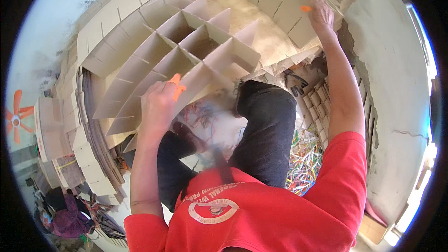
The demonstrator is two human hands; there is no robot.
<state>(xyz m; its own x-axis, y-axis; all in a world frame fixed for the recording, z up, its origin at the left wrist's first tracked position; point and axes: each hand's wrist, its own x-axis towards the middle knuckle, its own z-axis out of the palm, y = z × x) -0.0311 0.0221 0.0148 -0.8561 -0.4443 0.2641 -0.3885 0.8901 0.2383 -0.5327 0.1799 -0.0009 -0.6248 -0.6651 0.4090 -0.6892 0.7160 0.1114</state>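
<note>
A cardboard divider grid [179, 49] of interlocked slotted strips stands tilted in front of me, left of the middle. My left hand [158, 105] is closed on its near edge, with orange covers on fingertips. Farther off on the right, my right hand [321, 15] reaches to a stack of slotted cardboard sheets [280, 9]. Its fingers are bent over the top sheet at the right side, and one wears an orange cover. How firmly it grips that sheet is hard to see.
More slotted cardboard sheets [112, 23] lean at the left, beside layered cardboard stacks [95, 149]. Finished-looking grids [318, 105] stand right of my knee. Tangled coloured strapping [303, 163] lies on the floor. A wall [392, 65] runs along the right; an orange fan [17, 117] is far left.
</note>
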